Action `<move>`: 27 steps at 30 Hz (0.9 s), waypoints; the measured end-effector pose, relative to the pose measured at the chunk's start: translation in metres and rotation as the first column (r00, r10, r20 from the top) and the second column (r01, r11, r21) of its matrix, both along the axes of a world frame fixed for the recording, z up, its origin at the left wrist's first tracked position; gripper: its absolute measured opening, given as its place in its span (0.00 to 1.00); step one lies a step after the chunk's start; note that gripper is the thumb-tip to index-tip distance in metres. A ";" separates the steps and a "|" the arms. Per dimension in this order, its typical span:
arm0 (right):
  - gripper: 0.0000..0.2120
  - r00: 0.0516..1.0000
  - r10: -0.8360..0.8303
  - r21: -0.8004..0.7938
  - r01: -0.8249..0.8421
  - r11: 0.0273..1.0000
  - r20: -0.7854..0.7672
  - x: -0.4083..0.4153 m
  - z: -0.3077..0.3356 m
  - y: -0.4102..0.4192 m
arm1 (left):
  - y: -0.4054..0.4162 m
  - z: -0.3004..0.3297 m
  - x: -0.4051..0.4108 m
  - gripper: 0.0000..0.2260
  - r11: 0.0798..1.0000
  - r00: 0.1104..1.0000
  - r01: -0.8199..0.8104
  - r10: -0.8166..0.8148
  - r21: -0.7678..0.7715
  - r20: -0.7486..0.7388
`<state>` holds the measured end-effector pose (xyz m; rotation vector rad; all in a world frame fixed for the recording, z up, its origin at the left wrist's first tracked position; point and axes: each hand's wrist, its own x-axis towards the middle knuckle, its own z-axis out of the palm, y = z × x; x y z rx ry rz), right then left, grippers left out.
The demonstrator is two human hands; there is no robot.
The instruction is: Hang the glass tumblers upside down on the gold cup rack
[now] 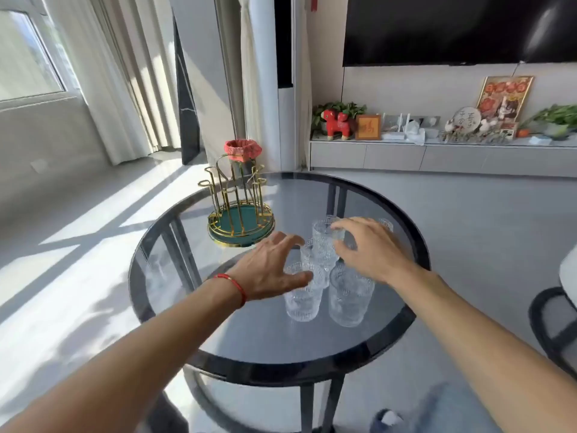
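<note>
Several clear ribbed glass tumblers stand upright in a cluster on the round glass table (249,345). The two nearest are a front left tumbler (302,303) and a front right tumbler (350,300); a taller-looking one (324,245) stands behind them. The gold cup rack (240,210) with a green base sits at the table's far left, its pegs bare. My left hand (271,270) is spread open, its thumb beside the front left tumbler's rim. My right hand (371,250) hovers open over the back tumblers, fingertips at the rim of the tall one.
A bin with a red liner (243,151) stands on the floor behind the rack. A dark chair (555,326) is at the right edge. A low cabinet with ornaments (437,151) runs along the far wall under a television.
</note>
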<state>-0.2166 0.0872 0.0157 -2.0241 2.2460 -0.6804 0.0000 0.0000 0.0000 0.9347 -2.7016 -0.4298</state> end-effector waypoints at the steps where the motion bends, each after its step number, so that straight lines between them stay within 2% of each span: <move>1: 0.18 0.999 -0.006 -0.044 0.008 0.999 0.042 0.002 -0.004 0.006 | 0.007 -0.005 0.000 0.35 0.999 1.000 -0.004 0.003 0.040 0.020; 4: 0.14 0.993 0.030 -0.180 -0.009 0.984 0.112 0.005 -0.021 0.025 | 0.024 -0.019 -0.006 0.40 0.997 0.997 -0.041 0.037 0.067 0.065; 9: 0.13 0.981 0.115 -0.341 -0.054 0.938 0.159 0.000 -0.050 0.039 | 0.029 -0.037 -0.020 0.39 0.984 0.978 -0.148 0.160 0.095 -0.131; 14: 0.12 0.949 0.174 -0.365 -0.070 0.928 0.262 -0.005 -0.050 0.037 | 0.022 -0.041 -0.013 0.36 0.961 0.914 -0.155 0.227 0.228 -0.336; 18: 0.11 0.909 0.199 -0.365 -0.057 0.929 0.365 -0.001 -0.039 0.030 | 0.000 -0.015 0.002 0.35 0.980 0.895 -0.143 0.188 0.141 -0.404; 21: 0.14 0.826 0.214 -0.266 -0.080 0.960 0.522 0.009 -0.019 0.002 | -0.024 0.005 0.005 0.34 0.993 0.866 -0.079 0.109 0.083 -0.487; 23: 0.17 0.796 0.172 -0.139 -0.111 0.984 0.581 0.015 -0.006 -0.029 | -0.039 0.010 0.002 0.32 0.988 0.790 -0.059 0.133 0.142 -0.599; 25: 0.23 0.743 0.094 -0.009 -0.118 0.993 0.663 0.020 0.004 -0.061 | -0.055 0.009 -0.001 0.32 0.964 0.656 -0.009 0.206 0.265 -0.726; 27: 0.22 0.658 0.024 0.081 -0.129 0.988 0.753 0.023 0.008 -0.092 | -0.070 0.004 -0.005 0.32 0.918 0.506 0.065 0.308 0.391 -0.806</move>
